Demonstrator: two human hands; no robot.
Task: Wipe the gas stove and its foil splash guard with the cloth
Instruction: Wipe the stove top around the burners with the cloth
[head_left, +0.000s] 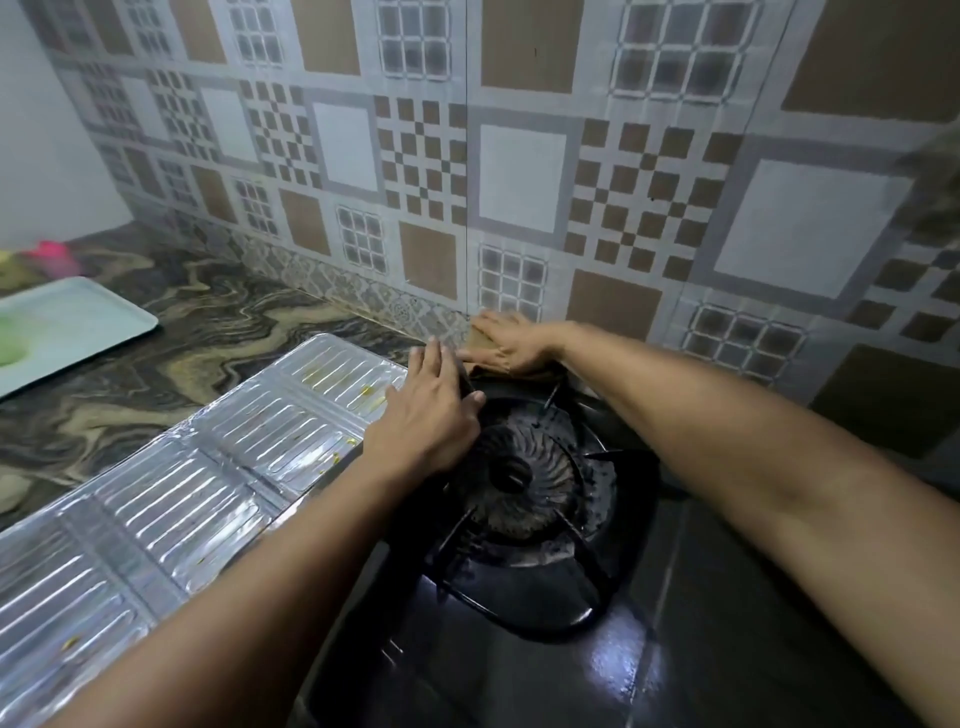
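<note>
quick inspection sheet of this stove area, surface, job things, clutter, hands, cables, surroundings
surface: dark marbled countertop, swirled pattern.
job's things: black gas stove, glossy top, burner unlit under its pan support; foil splash guard lying flat left of the stove, with yellow flecks; brown cloth at the stove's back corner by the wall.
clutter: pale tray at far left; blurred pink thing behind it.
grippers: right hand flat on the cloth; left hand flat at the stove's left edge, fingers straight.
cables: nothing seen.
surroundings: patterned tile wall behind.
</note>
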